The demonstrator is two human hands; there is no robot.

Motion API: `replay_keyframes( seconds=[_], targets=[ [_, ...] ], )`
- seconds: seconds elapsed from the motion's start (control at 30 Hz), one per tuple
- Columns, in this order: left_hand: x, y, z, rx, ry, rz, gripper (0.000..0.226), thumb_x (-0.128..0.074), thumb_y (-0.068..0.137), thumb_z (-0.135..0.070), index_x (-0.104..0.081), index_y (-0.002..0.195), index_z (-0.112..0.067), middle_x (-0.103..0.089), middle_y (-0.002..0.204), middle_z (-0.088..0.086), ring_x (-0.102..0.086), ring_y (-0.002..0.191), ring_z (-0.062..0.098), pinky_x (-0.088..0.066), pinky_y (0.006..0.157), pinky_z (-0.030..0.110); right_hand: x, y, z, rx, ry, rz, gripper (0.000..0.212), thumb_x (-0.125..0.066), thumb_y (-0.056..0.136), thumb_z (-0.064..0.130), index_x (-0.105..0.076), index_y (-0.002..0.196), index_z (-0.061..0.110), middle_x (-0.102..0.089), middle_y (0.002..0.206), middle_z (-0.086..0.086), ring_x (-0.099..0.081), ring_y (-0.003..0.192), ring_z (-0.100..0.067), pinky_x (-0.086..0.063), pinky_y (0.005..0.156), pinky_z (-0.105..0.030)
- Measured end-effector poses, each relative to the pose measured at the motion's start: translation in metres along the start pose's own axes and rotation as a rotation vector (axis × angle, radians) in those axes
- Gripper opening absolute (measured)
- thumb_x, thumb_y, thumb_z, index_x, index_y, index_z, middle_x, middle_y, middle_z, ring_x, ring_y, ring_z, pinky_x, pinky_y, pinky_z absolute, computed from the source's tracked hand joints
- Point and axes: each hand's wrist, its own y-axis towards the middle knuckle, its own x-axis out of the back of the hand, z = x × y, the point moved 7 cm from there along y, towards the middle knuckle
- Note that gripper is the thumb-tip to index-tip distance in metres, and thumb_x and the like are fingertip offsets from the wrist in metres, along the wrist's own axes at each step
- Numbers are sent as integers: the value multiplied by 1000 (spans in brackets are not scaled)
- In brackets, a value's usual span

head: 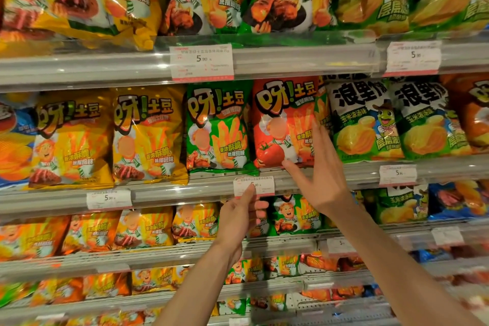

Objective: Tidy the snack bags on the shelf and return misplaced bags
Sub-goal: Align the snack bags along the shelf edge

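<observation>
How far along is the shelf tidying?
Mostly neat: the yellow bags and green bag stand upright in rows. In hand: the right hand is open against the red bag, while the left hand touches a price tag. Whether bags remain misplaced is unclear.

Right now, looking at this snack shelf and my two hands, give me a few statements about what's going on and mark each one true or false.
1. The right hand is spread open against the red bag. True.
2. The left hand is gripping a yellow bag. False: it holds no bag; its fingers are at the price tag on the shelf rail.
3. The red bag stands directly right of a green bag. True.
4. The red bag lies flat on the bottom shelf. False: it stands upright on the middle shelf.
5. The yellow bags stand left of the green bag in that row. True.
</observation>
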Motion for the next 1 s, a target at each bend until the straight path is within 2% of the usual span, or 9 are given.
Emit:
replay_keyframes(
  seconds=[0.13,0.27,0.37,0.47,0.6,0.77,0.83,0.93,1.0],
  targets=[
    [8,-5,1,-96,206,40,36,-57,102,-40,-69,108,-7,-78,97,16,-67,75,15,-54,61,20,-4,-43,-10,-62,-55,22,91,-44,93,67,-12,162,17,-12,169,-10,-10,157,-24,-23,123,-54],
    [16,-18,8,-213,492,169,27,-57,98,-42,-60,118,-24,-67,111,-4,-65,100,8,-48,79,5,-14,-97,-12,-62,-165,131,85,-33,94,74,-27,159,18,-4,170,-10,3,157,-25,-11,125,-48],
    [26,-25,27,-306,752,206,56,-50,92,-70,-52,138,-37,-56,142,-12,-54,130,8,-45,109,26,-22,-136,-18,-247,-36,363,79,-32,92,76,-3,158,44,6,169,11,7,156,-11,-6,125,-35],
    [32,-42,42,-339,867,187,65,-48,91,-70,-45,148,-38,-43,150,-22,-36,144,2,-31,121,32,-29,-172,-27,-407,77,521,79,-45,89,72,-12,157,47,-22,165,15,-21,152,-10,-25,122,-36],
    [30,-67,59,-346,851,196,65,-48,92,-69,-44,149,-39,-45,145,-25,-41,137,-2,-35,114,26,-22,-201,-37,-447,117,530,69,-51,92,63,-31,154,39,-42,155,16,-40,139,-3,-39,112,-29],
    [14,-82,77,-281,860,198,55,-48,92,-67,-39,144,-53,-43,134,-38,-45,136,3,-41,115,38,-4,-214,-62,-480,183,497,63,-51,88,66,-40,147,44,-50,145,22,-49,129,1,-44,105,-30],
    [1,-81,83,-282,864,157,56,-48,92,-67,-40,145,-51,-47,140,-30,-48,135,3,-46,112,40,6,-213,-79,-484,206,461,60,-50,85,67,-46,141,45,-55,138,23,-53,122,4,-46,102,-28],
    [-30,-79,93,-279,857,109,54,-50,92,-65,-41,143,-50,-52,145,-22,-54,126,-3,-54,99,32,25,-209,-111,-505,244,428,33,-57,88,57,-49,120,59,-61,123,26,-58,105,10,-44,86,-8],
    [-61,-76,99,-279,852,81,52,-52,93,-62,-42,142,-49,-55,140,-21,-57,117,-8,-55,87,19,42,-204,-137,-502,265,425,29,-61,91,50,-49,115,60,-63,114,28,-60,98,12,-45,77,-5]
  ],
)
